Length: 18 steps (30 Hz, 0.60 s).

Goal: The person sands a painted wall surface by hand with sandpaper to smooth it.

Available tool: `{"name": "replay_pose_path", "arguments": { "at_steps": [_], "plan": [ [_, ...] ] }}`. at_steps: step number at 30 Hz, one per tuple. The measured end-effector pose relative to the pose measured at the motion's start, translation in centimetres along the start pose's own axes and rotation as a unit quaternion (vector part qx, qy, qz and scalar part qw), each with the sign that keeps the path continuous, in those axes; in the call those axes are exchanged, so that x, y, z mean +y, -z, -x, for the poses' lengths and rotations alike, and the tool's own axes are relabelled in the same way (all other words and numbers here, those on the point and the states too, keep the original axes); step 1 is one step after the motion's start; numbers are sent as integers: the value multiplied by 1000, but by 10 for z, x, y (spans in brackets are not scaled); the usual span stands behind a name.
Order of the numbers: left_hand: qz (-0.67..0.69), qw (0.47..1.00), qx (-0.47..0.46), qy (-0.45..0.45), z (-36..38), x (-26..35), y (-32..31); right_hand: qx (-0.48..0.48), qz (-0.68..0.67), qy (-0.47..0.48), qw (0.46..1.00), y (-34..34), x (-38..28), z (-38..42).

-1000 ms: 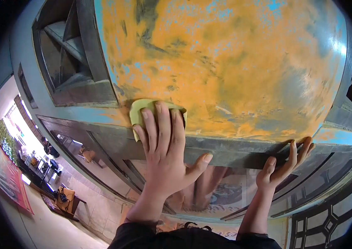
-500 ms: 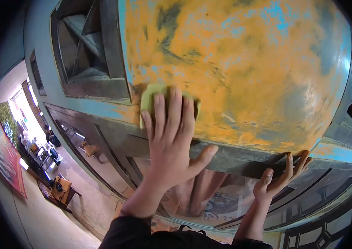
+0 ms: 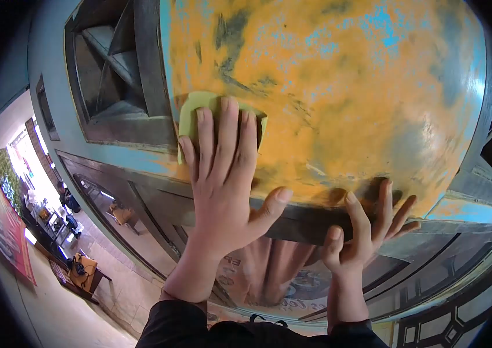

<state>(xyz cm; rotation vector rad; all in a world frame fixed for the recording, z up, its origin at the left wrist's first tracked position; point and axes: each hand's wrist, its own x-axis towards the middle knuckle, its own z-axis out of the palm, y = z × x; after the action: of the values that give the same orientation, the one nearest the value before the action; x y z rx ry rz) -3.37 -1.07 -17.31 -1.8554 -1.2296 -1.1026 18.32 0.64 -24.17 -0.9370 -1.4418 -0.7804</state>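
Observation:
My left hand (image 3: 223, 180) presses a yellow-green sheet of sandpaper (image 3: 191, 116) against the lower left of an orange-patched wall panel (image 3: 327, 104). Its fingers lie long over the sheet, and the thumb sticks out to the right, near the dark wooden rail. Part of the sheet is covered by the fingers. My right hand (image 3: 362, 238) is raised at the panel's bottom edge with spread fingers and holds nothing. Its fingertips overlap the orange surface, which shows blue specks and dark smudges.
A dark wooden vent frame (image 3: 113, 69) borders the panel on the left. Below the rail (image 3: 304, 223) are glass panes with lettering and a curtain behind. At far left, a chair with an orange-brown seat (image 3: 84, 272) stands on the tiled floor, and a person (image 3: 69, 197) is farther back.
My left hand and the sandpaper have slid up and slightly left on the panel. My right hand has moved left and up, its fingers spreading wider. The view has shifted slightly.

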Motion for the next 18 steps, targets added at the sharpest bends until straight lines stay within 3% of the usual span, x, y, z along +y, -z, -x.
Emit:
{"name": "replay_pose_path", "arguments": {
  "at_steps": [5,11,18],
  "plan": [
    [-4,999,-35,-2,61,10,-22,22,-6,-7,1000,-3,3,9],
    [-37,999,-9,-10,4,-5,3,31,-23,-6,999,-6,4,10],
    [30,999,-25,21,62,8,-20,23,-12,3,1000,-5,7,14]
  ]
}}
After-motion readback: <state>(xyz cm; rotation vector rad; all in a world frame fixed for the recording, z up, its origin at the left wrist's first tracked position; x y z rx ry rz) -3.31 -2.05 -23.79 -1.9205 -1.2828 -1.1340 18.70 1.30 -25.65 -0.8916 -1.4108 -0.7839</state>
